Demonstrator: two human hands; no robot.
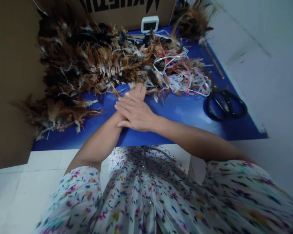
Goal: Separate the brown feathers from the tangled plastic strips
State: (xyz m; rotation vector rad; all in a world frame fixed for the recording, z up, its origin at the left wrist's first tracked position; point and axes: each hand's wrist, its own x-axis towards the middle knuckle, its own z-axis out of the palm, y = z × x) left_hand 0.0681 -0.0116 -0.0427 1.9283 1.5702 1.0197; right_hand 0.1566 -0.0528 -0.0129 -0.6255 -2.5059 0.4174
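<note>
My left hand point(138, 92) lies palm down at the near edge of a broad pile of brown and black feathers point(104, 58). Its fingers are bent a little and partly foreshortened, with nothing visible in them. Across its back and wrist rests my right hand point(138, 113), flat with the fingers stretched out. Both are over a blue tabletop point(185, 113). To the right of the pile lies a tangle of white and red plastic strips point(183, 73). Black-handled scissors point(226, 105) lie nearer the right edge.
A small white digital timer or clock point(149, 24) stands behind the feathers, before a cardboard box point(129, 14). Tall cardboard point(12, 81) bounds the left side. A stick with a feather head point(213, 60) lies at the back right. A separate feather clump point(57, 113) is at the left.
</note>
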